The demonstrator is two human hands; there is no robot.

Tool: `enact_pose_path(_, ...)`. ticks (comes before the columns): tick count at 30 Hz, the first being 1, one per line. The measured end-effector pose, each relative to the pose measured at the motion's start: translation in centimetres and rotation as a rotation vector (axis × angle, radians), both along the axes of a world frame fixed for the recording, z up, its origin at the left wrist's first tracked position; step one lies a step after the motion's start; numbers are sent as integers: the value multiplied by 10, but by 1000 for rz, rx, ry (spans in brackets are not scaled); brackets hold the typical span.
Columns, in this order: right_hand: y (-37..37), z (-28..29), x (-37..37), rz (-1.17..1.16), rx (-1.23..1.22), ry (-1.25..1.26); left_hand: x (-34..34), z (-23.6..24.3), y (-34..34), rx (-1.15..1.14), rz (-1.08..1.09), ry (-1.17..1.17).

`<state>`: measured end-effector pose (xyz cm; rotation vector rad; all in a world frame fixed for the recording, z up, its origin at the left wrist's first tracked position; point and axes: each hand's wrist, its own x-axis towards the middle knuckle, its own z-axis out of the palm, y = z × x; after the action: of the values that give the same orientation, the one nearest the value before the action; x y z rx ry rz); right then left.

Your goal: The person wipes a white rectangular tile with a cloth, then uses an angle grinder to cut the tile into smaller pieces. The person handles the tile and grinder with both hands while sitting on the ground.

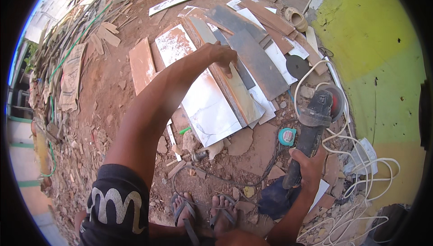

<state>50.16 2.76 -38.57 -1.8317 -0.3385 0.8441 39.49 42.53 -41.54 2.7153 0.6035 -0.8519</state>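
Note:
My right hand (308,167) grips the dark body of an angle grinder (311,131), which is tilted up with its reddish disc (336,103) near the painted wall. Over the stacked tiles reaches my left hand (223,58), fingers apart and bent downward above a narrow cream tile (234,88); whether it touches the tile is hard to make out. Left of that tile lies a white marbled tile (205,97). A dark grey tile (259,63) lies to its right. A loose black disc (298,67) rests close to the wall.
Below the grinder's head sits a turquoise tape measure (287,136). White cable (370,183) loops along the yellow-green wall (374,56). Wood scraps (67,52) pile up at far left. A beige clog (296,19) stands behind the tiles. Rubble surrounds my sandalled feet (223,212).

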Motion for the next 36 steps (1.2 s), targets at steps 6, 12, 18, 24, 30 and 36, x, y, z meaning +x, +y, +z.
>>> enact_pose_path(6,-13,-17,2,-14,8,61,9,-27,29,-86,-85,216)
enact_pose_path(12,-14,-15,2,-40,27,78,17,-24,29,-128,-124,225)
enact_pose_path(18,-24,-17,4,-38,40,71,26,-27,27,-91,-174,280)
enact_pose_path(24,-31,-13,4,-77,30,121,20,-26,20,-30,-218,164)
enact_pose_path(30,-34,-13,3,-76,2,99,12,-26,31,-147,-122,-17)
enact_pose_path(36,-35,-9,5,-66,-8,148,-1,-4,34,-104,-237,-114)
